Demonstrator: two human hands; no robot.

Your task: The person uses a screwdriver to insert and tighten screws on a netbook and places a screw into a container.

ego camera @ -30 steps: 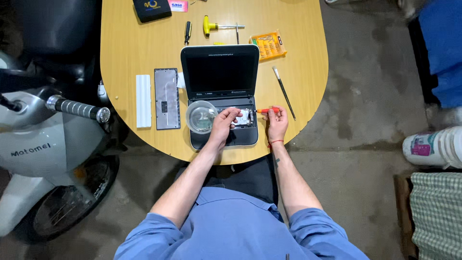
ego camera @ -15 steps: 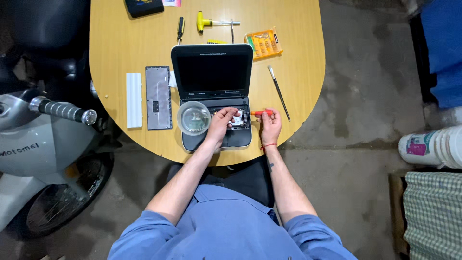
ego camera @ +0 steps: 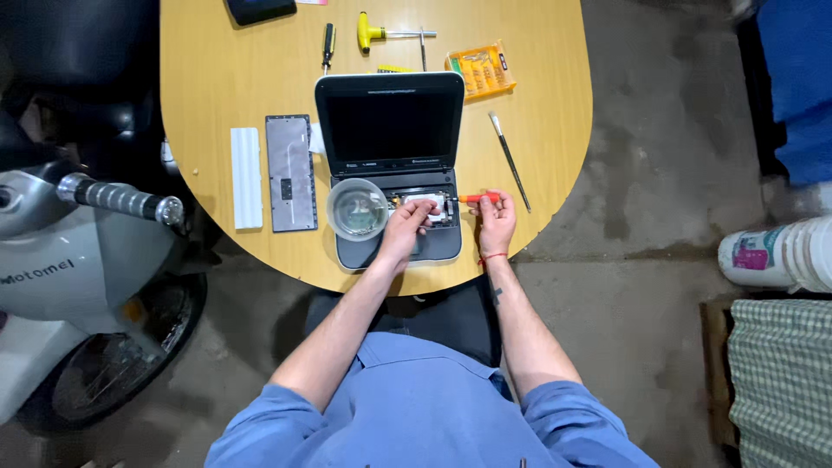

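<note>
The fingers of the right hand [ego camera: 497, 224] are closed around an orange-handled screwdriver [ego camera: 475, 198], which lies level with its tip pointing left into the opened base of a small dark laptop [ego camera: 392, 165]. The fingers of the left hand [ego camera: 407, 227] are curled down onto a small silver part [ego camera: 431, 206] inside the open base; whether they grip it or only press on it cannot be told. The laptop sits near the near edge of a rounded wooden table [ego camera: 217, 78], its screen raised on the far side. A clear round bowl [ego camera: 357, 209] rests on the left of the base, just beside the left hand. Left of the laptop lie a grey keyboard panel [ego camera: 290, 172] and a white strip [ego camera: 246, 178]. To the right lies a thin brush [ego camera: 509, 160]. On the far side lie a yellow T-handle tool [ego camera: 381, 34], a black screwdriver [ego camera: 328, 43] and an orange bit case [ego camera: 482, 69].
</note>
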